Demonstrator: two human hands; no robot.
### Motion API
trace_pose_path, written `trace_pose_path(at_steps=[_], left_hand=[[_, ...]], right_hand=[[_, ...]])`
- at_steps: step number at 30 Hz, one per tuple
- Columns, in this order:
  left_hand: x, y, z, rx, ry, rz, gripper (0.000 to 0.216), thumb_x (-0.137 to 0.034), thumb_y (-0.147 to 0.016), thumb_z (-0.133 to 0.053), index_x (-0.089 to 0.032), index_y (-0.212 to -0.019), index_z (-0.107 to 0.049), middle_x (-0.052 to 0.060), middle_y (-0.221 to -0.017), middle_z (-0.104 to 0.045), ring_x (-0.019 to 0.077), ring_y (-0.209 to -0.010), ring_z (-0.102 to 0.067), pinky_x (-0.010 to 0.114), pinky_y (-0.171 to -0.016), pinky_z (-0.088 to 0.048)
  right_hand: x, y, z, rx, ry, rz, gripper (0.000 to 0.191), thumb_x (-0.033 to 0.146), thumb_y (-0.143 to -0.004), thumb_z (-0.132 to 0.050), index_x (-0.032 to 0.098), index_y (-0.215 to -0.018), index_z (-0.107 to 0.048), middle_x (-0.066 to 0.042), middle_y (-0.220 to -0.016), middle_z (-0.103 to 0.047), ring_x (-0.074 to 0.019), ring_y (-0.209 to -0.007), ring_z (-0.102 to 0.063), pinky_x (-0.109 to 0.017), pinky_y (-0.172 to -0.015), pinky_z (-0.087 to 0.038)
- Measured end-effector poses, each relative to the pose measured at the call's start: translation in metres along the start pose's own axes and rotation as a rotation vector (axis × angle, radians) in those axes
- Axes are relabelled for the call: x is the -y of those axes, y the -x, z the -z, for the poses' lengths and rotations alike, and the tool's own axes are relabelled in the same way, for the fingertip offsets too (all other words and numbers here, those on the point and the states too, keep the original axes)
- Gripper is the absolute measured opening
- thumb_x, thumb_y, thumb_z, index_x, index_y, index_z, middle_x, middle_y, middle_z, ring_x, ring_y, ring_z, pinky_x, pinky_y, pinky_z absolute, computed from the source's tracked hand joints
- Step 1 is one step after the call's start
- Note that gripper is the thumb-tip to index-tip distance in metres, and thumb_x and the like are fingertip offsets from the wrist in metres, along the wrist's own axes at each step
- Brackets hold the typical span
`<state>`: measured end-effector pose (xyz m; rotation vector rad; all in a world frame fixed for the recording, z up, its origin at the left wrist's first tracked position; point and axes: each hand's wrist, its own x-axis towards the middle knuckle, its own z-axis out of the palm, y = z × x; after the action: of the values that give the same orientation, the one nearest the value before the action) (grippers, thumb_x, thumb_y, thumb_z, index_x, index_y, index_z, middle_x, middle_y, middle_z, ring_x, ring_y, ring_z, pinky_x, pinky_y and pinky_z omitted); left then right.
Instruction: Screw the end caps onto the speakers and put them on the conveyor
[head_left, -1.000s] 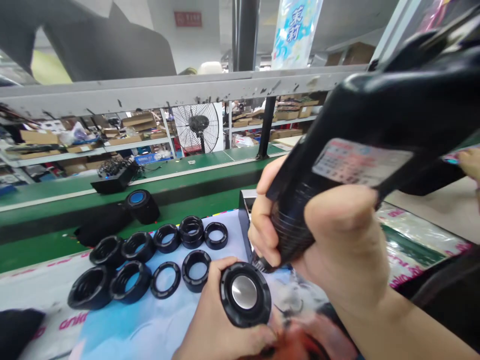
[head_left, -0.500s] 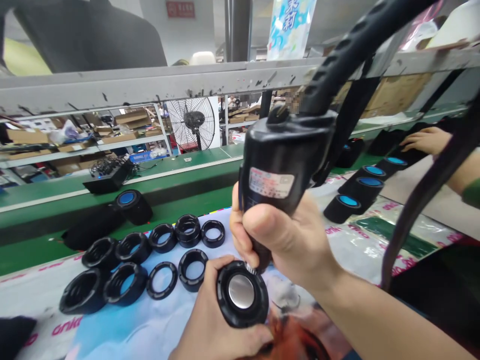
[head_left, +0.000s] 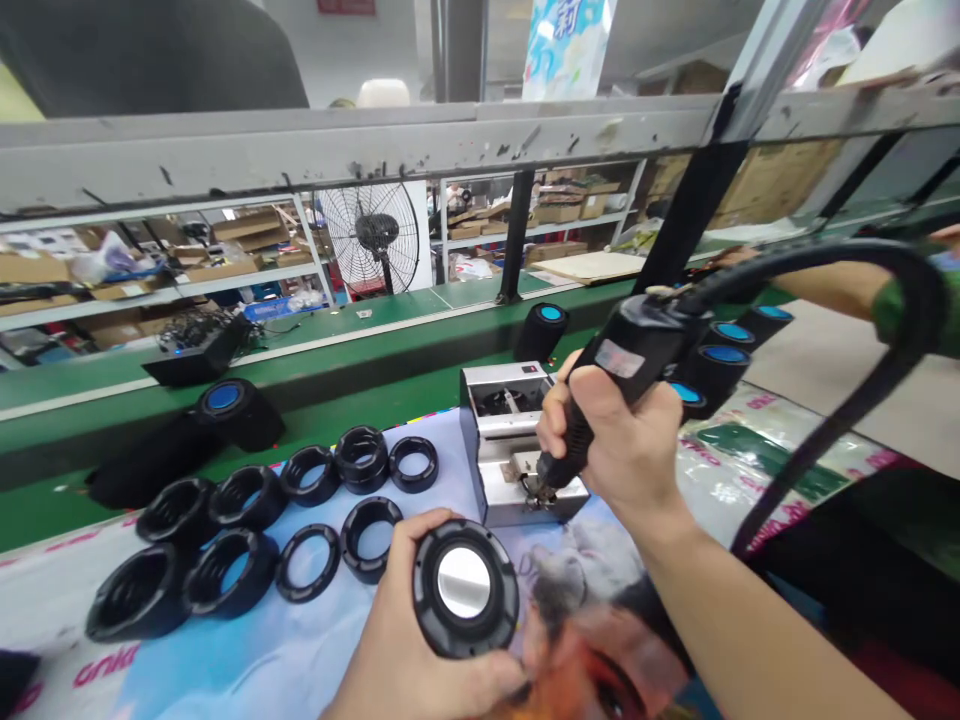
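Note:
My left hand (head_left: 427, 640) is wrapped round a black round speaker (head_left: 491, 600), its silver centre cap facing up. In my right hand (head_left: 630, 450) is a black electric screwdriver (head_left: 626, 345) with a thick cable, tilted with its tip down to the left. The tip is at the front of a metal screw feeder (head_left: 491, 450); whether it touches a screw there is too small to tell. Several black rings (head_left: 365, 453) stand in two rows left of the feeder, on a printed mat (head_left: 300, 660).
Black cylinders with blue tops (head_left: 724, 357) stand at right, near another person's arm (head_left: 840, 285). One more cylinder (head_left: 545, 330) stands behind the feeder, another (head_left: 240, 410) at left. A shelf beam (head_left: 337, 150) crosses above the green bench (head_left: 420, 375).
My right hand has carried the screwdriver away from the speaker's rim, right and down to the screw feeder, which now shows. My left hand keeps hold of the speaker.

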<state>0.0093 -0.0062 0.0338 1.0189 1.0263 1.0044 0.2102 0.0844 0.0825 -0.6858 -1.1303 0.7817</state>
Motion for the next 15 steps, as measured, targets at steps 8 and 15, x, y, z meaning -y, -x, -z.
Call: trace_pose_path(at_steps=[8, 15], left_hand=[[0.013, -0.005, 0.017, 0.011, 0.028, 0.033, 0.11, -0.019, -0.036, -0.112, -0.028, -0.129, -0.053, 0.008, -0.119, -0.08, 0.0345, -0.103, -0.081, 0.042, -0.092, -0.065], [0.025, -0.014, 0.022, -0.057, -0.033, 0.043, 0.124, 0.006, -0.019, -0.102, -0.029, -0.127, -0.054, -0.004, -0.111, -0.075, 0.0273, -0.104, -0.074, 0.03, -0.09, -0.06]], right_hand=[[-0.017, 0.002, 0.004, 0.004, -0.033, -0.14, 0.053, 0.058, -0.082, -0.094, 0.018, -0.065, -0.062, 0.001, -0.049, -0.058, -0.0129, -0.034, -0.052, -0.024, -0.036, -0.042], [0.062, -0.002, -0.028, -0.04, -0.187, -0.129, 0.06, 0.074, -0.061, -0.099, 0.025, -0.076, -0.068, 0.006, -0.047, -0.057, -0.0128, -0.031, -0.046, -0.026, -0.034, -0.043]])
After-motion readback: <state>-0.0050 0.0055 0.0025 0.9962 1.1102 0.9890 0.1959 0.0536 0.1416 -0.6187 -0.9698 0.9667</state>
